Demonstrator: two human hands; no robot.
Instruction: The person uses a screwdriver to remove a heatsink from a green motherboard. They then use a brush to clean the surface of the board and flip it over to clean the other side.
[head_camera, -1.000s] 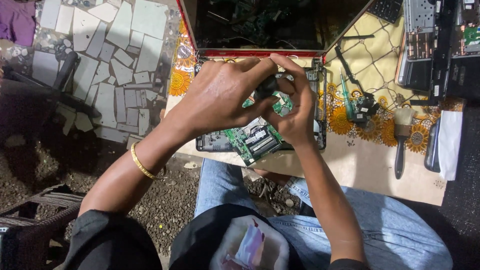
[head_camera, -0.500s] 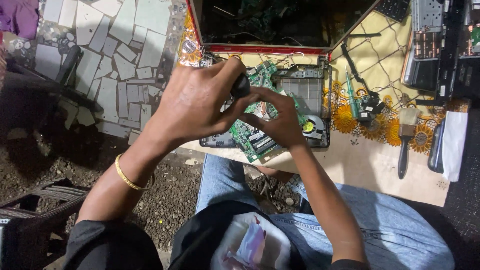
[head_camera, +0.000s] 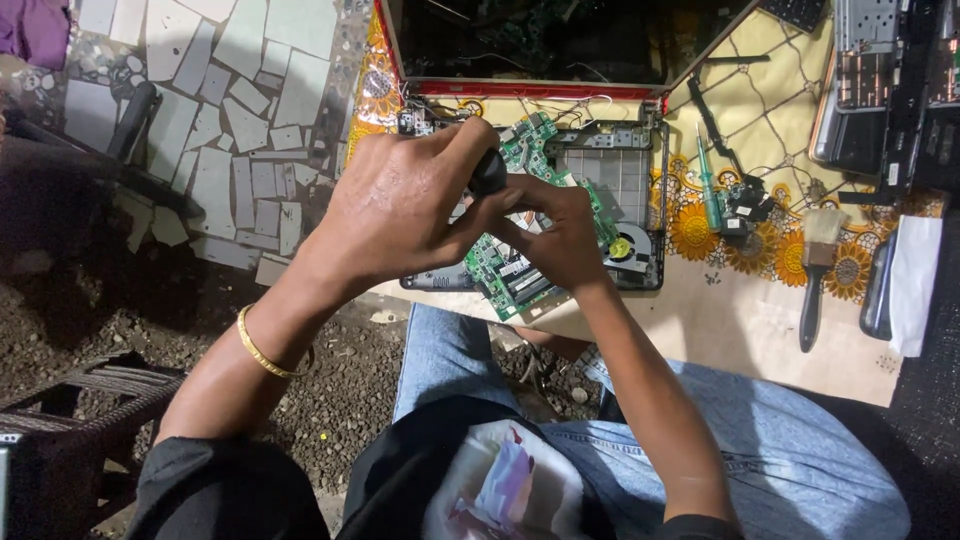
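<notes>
A dismantled laptop base (head_camera: 620, 170) lies on a yellow floral cloth, with a green circuit board (head_camera: 505, 268) tilted up out of it. My left hand (head_camera: 400, 205) is closed round a black screwdriver handle (head_camera: 487, 172) held over the board. My right hand (head_camera: 560, 235) lies on the board and grips it, fingers touching the left hand. The tool's tip is hidden behind my hands. A gold bangle (head_camera: 262, 350) circles my left wrist.
The red-rimmed laptop lid (head_camera: 540, 45) stands open behind. A green screwdriver (head_camera: 708, 185), a brush (head_camera: 815, 265) and small parts lie on the cloth (head_camera: 720, 320) to the right. More laptop shells (head_camera: 880, 90) at far right. Tiled floor and gravel lie to the left.
Both hands shifted slightly up and left over the board. The left hand's grip on the black handle now shows at the top of the fist.
</notes>
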